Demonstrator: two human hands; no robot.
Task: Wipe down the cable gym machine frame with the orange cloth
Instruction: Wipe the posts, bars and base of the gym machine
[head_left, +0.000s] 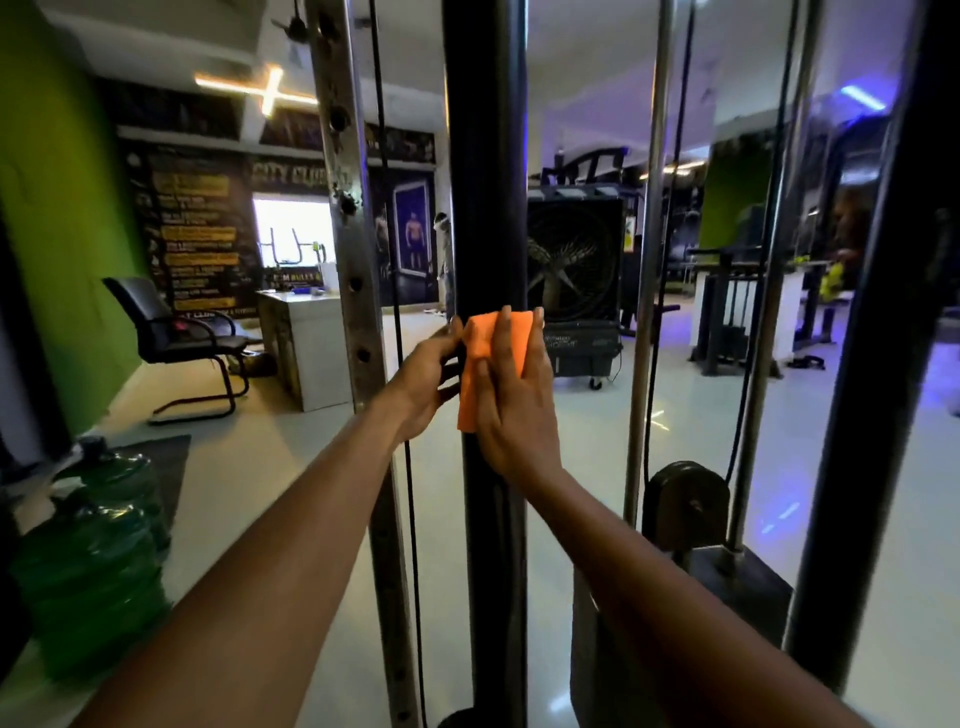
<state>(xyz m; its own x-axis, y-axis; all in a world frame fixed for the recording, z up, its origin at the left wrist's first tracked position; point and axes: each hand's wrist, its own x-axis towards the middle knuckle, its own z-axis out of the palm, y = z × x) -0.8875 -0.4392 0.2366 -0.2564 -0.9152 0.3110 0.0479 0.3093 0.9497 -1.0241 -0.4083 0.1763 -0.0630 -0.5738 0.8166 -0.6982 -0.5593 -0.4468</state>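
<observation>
A thick black upright post (485, 171) of the cable machine frame rises straight ahead. An orange cloth (480, 343) is pressed flat against it at chest height. My right hand (511, 402) lies over the cloth, fingers spread and pointing up, holding it to the post. My left hand (428, 376) grips the left side of the post, its fingertips touching the cloth's left edge. The lower corner of the cloth hangs free between both hands.
A perforated steel upright (353, 270) and a black cable (395, 291) stand left of the post. Chrome guide rods (647, 291), a pulley (685, 501) and a weight stack (727, 582) are to the right. A black chair (171, 332), green water jugs (98, 545) and a large fan (574, 265) stand around.
</observation>
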